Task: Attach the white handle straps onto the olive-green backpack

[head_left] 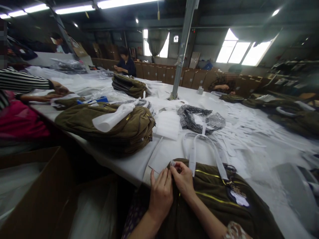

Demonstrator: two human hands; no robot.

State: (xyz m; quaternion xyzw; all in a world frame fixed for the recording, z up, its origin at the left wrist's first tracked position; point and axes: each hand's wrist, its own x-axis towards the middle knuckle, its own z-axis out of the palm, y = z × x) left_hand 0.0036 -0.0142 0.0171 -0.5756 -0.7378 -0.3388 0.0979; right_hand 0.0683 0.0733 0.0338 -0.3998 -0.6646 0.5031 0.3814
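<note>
White sheeting covered the long table (246,156). At its near edge lay your olive bag (214,199), soft and floppy; your left hand (160,194) and right hand (183,181) pinched a small white tab (172,163) at its top seam, the firmest hold.

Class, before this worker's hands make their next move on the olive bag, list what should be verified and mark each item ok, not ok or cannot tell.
1. Both hands on the olive bag: ok; left hand and right hand meet at its near edge.
2. Small pale piece pinched in the fingers: cannot tell what it is.
3. Wrapped handles free of the hands: ok.
4. Hangtag attached: ok.
5. White table tidy: not ok, paper strips scattered.
</note>
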